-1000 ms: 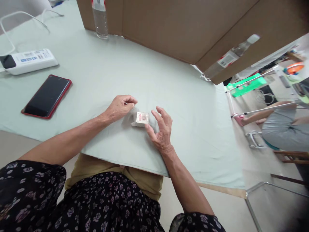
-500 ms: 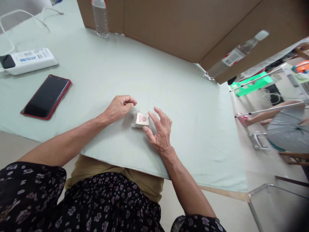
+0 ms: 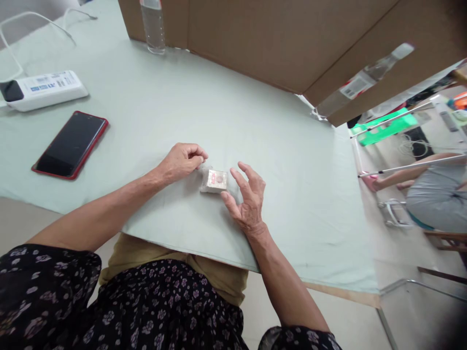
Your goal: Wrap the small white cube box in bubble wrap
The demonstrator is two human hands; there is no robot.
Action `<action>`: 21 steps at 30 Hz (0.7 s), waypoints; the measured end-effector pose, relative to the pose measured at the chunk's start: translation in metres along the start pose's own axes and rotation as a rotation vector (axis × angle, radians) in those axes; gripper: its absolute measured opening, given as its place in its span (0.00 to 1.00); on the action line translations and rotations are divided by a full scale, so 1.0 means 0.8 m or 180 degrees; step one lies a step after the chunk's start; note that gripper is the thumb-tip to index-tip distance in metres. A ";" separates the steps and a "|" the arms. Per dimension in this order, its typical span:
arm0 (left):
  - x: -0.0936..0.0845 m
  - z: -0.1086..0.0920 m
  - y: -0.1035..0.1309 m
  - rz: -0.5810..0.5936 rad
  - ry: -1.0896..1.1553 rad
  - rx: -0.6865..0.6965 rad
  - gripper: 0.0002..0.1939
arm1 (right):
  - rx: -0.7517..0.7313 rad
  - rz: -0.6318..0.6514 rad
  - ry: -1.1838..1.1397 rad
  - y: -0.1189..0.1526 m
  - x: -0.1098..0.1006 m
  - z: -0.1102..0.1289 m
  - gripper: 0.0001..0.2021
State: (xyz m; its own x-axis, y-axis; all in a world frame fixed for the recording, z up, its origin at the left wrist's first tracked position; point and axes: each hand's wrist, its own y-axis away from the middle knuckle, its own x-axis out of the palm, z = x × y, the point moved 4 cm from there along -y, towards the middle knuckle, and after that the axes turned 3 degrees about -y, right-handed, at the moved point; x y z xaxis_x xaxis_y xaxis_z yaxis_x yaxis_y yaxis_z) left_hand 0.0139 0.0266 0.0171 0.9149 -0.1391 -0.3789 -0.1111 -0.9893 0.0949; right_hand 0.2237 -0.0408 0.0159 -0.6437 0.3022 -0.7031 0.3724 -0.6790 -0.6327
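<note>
A small pale box [image 3: 217,180] with red print, in clear plastic wrap, lies on the light green tablecloth [image 3: 292,204] between my hands. My left hand [image 3: 186,160] is just left of it, thumb and forefinger pinched at the edge of the clear wrap; what sits between the fingertips is too small to make out. To the right of the box is my right hand [image 3: 248,194], its fingers spread and curved, with nothing in it. Its thumb tip comes close to the box's right corner.
A phone [image 3: 71,145] in a red case and a white device [image 3: 47,90] with a cable lie at the left. Cardboard [image 3: 248,43] stands at the back with bottles [image 3: 153,29] against it. Beyond the table's right side, a person's leg [image 3: 408,172] shows.
My right hand has moved slightly right, away from the box. My left hand stays pinched in nearly the same place.
</note>
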 end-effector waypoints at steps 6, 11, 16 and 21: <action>0.001 0.001 0.000 0.0132 -0.0080 0.0005 0.12 | -0.0079 0.0290 0.0156 0.000 0.009 0.003 0.16; 0.003 -0.001 0.000 0.0509 -0.0192 0.0001 0.17 | 0.0102 -0.0009 0.0093 -0.002 0.001 -0.002 0.12; 0.005 -0.007 0.003 0.0958 -0.0653 0.0164 0.29 | 0.0232 0.0016 0.0014 -0.006 0.000 -0.009 0.08; 0.009 -0.013 0.008 0.1253 -0.0873 0.0435 0.33 | -0.0002 0.0353 0.0096 -0.018 -0.004 -0.007 0.09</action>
State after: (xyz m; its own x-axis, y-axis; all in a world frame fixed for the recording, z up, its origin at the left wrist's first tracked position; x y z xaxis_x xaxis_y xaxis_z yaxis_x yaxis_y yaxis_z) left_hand 0.0239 0.0199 0.0241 0.6596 -0.4918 -0.5684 -0.4942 -0.8535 0.1650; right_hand 0.2239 -0.0284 0.0257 -0.5781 0.2453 -0.7782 0.4406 -0.7090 -0.5507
